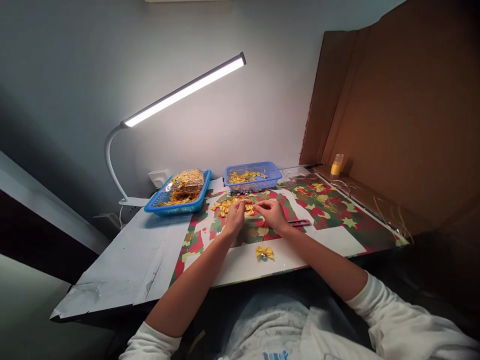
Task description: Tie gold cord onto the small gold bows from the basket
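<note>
pinching at the fingertips, the left hand and right hand nearly meet over the bench, perhaps on a thin strand too small to tell, beside yellow bows; one bow with a silver bell lies nearer the body

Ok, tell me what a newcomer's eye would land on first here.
Probably the glowing white bar lamp, slanting across the wall above the table's left side. Next, perhaps, the yellow ribbon bow with a round silver bell, alone near the table's front edge. Behind it, both bare hands meet over scattered yellow bows.
</note>
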`<state>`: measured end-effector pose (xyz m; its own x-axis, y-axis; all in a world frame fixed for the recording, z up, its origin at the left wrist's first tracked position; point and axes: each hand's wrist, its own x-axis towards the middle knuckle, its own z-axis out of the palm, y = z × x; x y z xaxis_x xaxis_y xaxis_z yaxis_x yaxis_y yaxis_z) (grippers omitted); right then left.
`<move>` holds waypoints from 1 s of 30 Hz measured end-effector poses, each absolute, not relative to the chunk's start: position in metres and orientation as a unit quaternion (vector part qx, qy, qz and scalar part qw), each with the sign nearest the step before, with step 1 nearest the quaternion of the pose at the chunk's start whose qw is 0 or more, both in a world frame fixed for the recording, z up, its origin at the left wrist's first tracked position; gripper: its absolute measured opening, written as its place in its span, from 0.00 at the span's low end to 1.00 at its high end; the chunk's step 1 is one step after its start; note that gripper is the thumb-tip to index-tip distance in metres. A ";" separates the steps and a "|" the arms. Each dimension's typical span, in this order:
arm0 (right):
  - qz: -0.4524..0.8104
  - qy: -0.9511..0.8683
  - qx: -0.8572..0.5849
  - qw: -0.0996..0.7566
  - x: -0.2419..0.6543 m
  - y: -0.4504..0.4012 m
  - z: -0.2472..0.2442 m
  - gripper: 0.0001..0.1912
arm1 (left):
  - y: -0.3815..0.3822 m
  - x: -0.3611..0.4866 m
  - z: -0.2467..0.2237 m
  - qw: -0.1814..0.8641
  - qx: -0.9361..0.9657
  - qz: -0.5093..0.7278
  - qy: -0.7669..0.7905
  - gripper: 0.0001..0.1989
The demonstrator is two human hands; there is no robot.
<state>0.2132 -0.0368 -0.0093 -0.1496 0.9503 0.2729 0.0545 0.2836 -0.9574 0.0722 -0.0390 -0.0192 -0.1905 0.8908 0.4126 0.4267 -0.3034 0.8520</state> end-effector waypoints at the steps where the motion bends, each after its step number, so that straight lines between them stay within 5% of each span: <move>1: 0.462 -0.603 -0.401 0.512 0.214 -0.037 -0.009 0.12 | -0.040 0.073 -0.020 0.220 0.596 0.545 0.546 0.20; 16: 0.674 -0.409 -0.334 0.517 0.215 -0.043 -0.007 0.17 | -0.056 0.086 -0.022 0.187 0.596 0.562 0.542 0.10; 30: 0.677 -0.387 -0.370 0.504 0.214 -0.045 -0.007 0.13 | -0.062 0.092 -0.017 0.151 0.597 0.562 0.552 0.09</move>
<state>0.2136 -0.0449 -0.0070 -0.2166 0.9700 -0.1106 -0.3960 -0.1909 -0.8982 0.0925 -0.0619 -0.0169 -0.2405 0.8292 0.5045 0.4903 -0.3448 0.8005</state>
